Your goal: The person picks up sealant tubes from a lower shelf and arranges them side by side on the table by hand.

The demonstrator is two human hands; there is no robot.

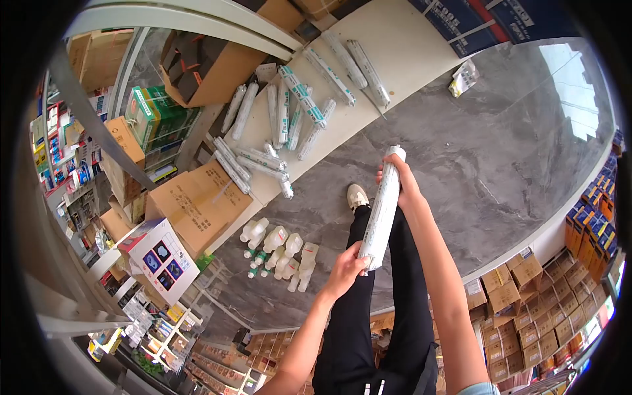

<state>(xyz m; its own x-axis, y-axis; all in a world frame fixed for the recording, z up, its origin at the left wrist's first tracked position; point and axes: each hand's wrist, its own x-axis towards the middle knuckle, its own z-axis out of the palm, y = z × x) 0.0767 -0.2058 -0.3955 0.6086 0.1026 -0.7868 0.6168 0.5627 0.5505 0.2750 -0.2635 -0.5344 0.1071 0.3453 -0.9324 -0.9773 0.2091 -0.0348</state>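
A long white sealant sausage pack (382, 209) is held at a slant in front of my legs. My right hand (404, 176) is closed around its upper end, and my left hand (345, 268) grips the lower end with thumb and fingers. Several similar sealant packs (303, 97), some with green print, lie scattered on a pale low shelf (405, 33) ahead and to the left. A few of them rest in a small pile (253, 166) by its front edge. The undersides of both grips are hidden.
Several white bottles (283, 253) stand on the grey floor (474, 158) to the left. Cardboard boxes (201, 204) and a metal frame (112, 141) line the left side. Stacked cartons (540, 309) are at the right. A crumpled packet (464, 78) lies near the shelf.
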